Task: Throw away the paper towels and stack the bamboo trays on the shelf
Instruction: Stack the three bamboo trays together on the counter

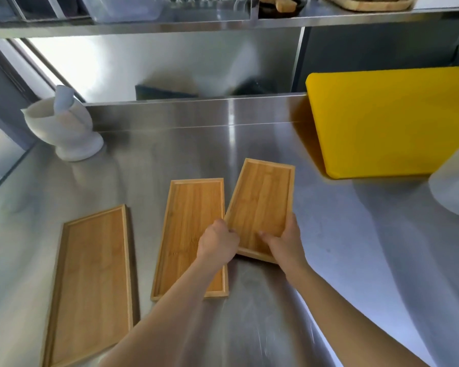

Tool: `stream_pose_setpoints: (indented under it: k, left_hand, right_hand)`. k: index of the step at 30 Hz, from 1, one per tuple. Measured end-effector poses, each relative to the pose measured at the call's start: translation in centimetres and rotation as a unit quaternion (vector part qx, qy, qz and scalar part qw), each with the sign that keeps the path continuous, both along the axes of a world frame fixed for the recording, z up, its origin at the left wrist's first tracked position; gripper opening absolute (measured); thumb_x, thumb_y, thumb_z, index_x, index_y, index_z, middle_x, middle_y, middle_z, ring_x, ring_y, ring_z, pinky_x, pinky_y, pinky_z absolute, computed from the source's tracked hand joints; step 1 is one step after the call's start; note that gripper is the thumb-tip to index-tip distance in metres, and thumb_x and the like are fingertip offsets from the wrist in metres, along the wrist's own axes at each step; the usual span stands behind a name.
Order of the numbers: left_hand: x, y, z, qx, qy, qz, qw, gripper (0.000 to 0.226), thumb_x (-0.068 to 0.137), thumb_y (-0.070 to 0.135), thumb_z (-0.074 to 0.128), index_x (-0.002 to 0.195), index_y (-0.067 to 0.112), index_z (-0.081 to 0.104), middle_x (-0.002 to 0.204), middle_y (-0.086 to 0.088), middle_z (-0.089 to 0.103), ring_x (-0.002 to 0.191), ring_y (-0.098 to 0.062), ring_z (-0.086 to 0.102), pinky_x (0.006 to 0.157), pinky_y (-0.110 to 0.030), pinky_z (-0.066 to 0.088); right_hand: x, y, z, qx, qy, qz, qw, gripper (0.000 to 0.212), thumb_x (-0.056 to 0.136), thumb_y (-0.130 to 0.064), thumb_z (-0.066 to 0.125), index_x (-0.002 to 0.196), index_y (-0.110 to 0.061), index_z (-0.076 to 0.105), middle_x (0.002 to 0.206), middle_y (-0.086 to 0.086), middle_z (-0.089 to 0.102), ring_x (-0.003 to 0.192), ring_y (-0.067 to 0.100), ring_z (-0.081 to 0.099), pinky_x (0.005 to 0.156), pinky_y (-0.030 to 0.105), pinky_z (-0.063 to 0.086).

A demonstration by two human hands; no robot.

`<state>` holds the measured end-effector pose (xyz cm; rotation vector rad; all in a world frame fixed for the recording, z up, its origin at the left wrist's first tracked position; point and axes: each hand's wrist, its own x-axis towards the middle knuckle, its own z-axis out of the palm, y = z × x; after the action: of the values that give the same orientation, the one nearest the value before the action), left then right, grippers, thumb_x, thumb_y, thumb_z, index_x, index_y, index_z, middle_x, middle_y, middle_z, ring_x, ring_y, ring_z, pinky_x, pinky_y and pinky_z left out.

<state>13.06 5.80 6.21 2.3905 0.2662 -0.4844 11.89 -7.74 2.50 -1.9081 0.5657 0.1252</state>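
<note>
We see both hands gripping the near end of one bamboo tray. The left hand (217,241) is curled around its near left corner, fingers wrapped under the edge, and the right hand (285,241) clasps the near right side with the thumb lying on the tray's inner face. This held tray (261,205) is tilted and angled to the right, its near left corner overlapping the right rim of the middle tray (188,229), which lies flat on the steel table (329,247). We cannot tell whether the far end of the held tray touches the table. The left forearm crosses over the near part of the middle tray. A third tray (93,282) lies flat further left, apart from the middle one.

Beyond the trays, a white mortar with a pestle (64,125) stands at the far left of the table. A yellow cutting board (390,120) leans at the far right, with a white container (456,186) just in front of it. Above runs a steel shelf (170,23) holding clear containers and wooden boards.
</note>
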Motion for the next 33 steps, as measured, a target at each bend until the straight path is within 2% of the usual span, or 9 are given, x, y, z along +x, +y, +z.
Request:
stream_pose_setpoints:
  k: [3, 5, 8, 13, 17, 20, 23, 27, 33]
  left_hand:
    - [0.9, 0.3, 0.1, -0.059, 0.006, 0.038, 0.998, 0.024, 0.095, 0.022, 0.043, 0.112, 0.006, 0.052, 0.095, -0.009, 0.06, 0.075, -0.021, 0.055, 0.058, -0.029, 0.043]
    - [1.3, 0.3, 0.2, -0.093, 0.014, 0.059, 0.994, 0.027, 0.096, 0.026, 0.043, 0.112, 0.007, 0.053, 0.085, -0.005, 0.056, 0.068, -0.017, 0.051, 0.054, -0.028, 0.04]
    - [1.7, -0.1, 0.4, -0.098, 0.027, 0.08, 0.992, 0.033, 0.098, 0.033, 0.037, 0.114, 0.008, 0.051, 0.079, -0.001, 0.051, 0.065, -0.014, 0.048, 0.054, -0.028, 0.04]
    - [1.9, -0.4, 1.1, -0.09, 0.045, 0.07, 0.992, 0.04, 0.098, 0.04, 0.035, 0.119, 0.008, 0.047, 0.085, -0.001, 0.052, 0.073, -0.014, 0.052, 0.056, -0.03, 0.05]
    - [1.4, 0.5, 1.3, -0.119, -0.002, 0.1, 0.988, 0.038, 0.097, 0.043, 0.036, 0.106, 0.009, 0.053, 0.082, -0.003, 0.055, 0.073, -0.017, 0.052, 0.074, -0.042, 0.055]
    - [0.9, 1.6, 1.6, -0.11, -0.049, 0.107, 0.987, 0.041, 0.097, 0.043, 0.037, 0.095, 0.007, 0.057, 0.077, -0.005, 0.053, 0.067, -0.016, 0.049, 0.059, -0.029, 0.045]
    - [0.3, 3.1, 1.6, -0.053, -0.101, 0.095, 0.989, 0.041, 0.097, 0.042, 0.037, 0.076, 0.011, 0.053, 0.065, -0.001, 0.049, 0.057, -0.013, 0.045, 0.049, -0.024, 0.035]
    - [-0.7, 5.6, 1.3, -0.001, -0.144, 0.099, 0.985, 0.047, 0.097, 0.041, 0.038, 0.06, 0.014, 0.045, 0.058, 0.0, 0.048, 0.052, -0.014, 0.045, 0.046, -0.027, 0.033]
    - [-2.7, 10.0, 0.9, 0.018, -0.151, 0.103, 0.983, 0.052, 0.096, 0.039, 0.042, 0.052, 0.01, 0.042, 0.049, 0.0, 0.043, 0.045, -0.017, 0.041, 0.044, -0.027, 0.031]
  right_hand:
    - [0.2, -0.7, 1.3, 0.178, 0.016, -0.095, 0.979, 0.077, 0.086, -0.023, 0.061, 0.146, -0.02, 0.014, 0.15, 0.004, 0.031, 0.135, 0.026, 0.034, 0.113, 0.047, 0.028]
    - [0.3, -1.2, 1.7, 0.215, 0.04, -0.115, 0.969, 0.054, 0.092, -0.022, 0.053, 0.14, -0.011, 0.029, 0.141, 0.008, 0.043, 0.121, 0.025, 0.044, 0.104, 0.04, 0.035]
    - [0.7, -1.7, 2.2, 0.141, 0.051, -0.074, 0.986, 0.034, 0.097, -0.024, 0.041, 0.127, -0.007, 0.042, 0.127, 0.011, 0.052, 0.099, 0.02, 0.047, 0.088, 0.034, 0.038]
    - [1.2, -2.6, 2.1, 0.073, 0.051, -0.013, 0.996, 0.044, 0.098, -0.029, 0.037, 0.136, -0.006, 0.036, 0.133, 0.012, 0.049, 0.122, 0.028, 0.046, 0.103, 0.04, 0.038]
    - [1.1, -2.2, 2.6, 0.012, 0.013, 0.03, 0.999, 0.04, 0.098, -0.03, 0.037, 0.128, -0.005, 0.042, 0.125, 0.011, 0.054, 0.108, 0.024, 0.054, 0.095, 0.038, 0.045]
    - [0.9, -1.5, 3.2, -0.08, -0.024, 0.095, 0.992, 0.032, 0.098, -0.032, 0.035, 0.112, -0.006, 0.047, 0.094, 0.004, 0.057, 0.071, 0.009, 0.05, 0.073, 0.031, 0.047]
    - [0.5, -0.3, 3.7, -0.189, -0.043, 0.139, 0.971, 0.032, 0.098, -0.035, 0.032, 0.103, -0.007, 0.047, 0.071, -0.004, 0.045, 0.064, 0.011, 0.048, 0.059, 0.025, 0.041]
    - [-0.4, 2.1, 4.1, -0.257, -0.048, 0.158, 0.952, 0.034, 0.099, -0.034, 0.029, 0.104, -0.006, 0.049, 0.064, -0.007, 0.039, 0.068, 0.015, 0.049, 0.053, 0.024, 0.035]
    - [-2.3, 6.1, 3.6, -0.303, -0.041, 0.176, 0.936, 0.037, 0.1, -0.032, 0.024, 0.105, -0.004, 0.049, 0.061, -0.008, 0.038, 0.052, 0.006, 0.037, 0.044, 0.022, 0.025]
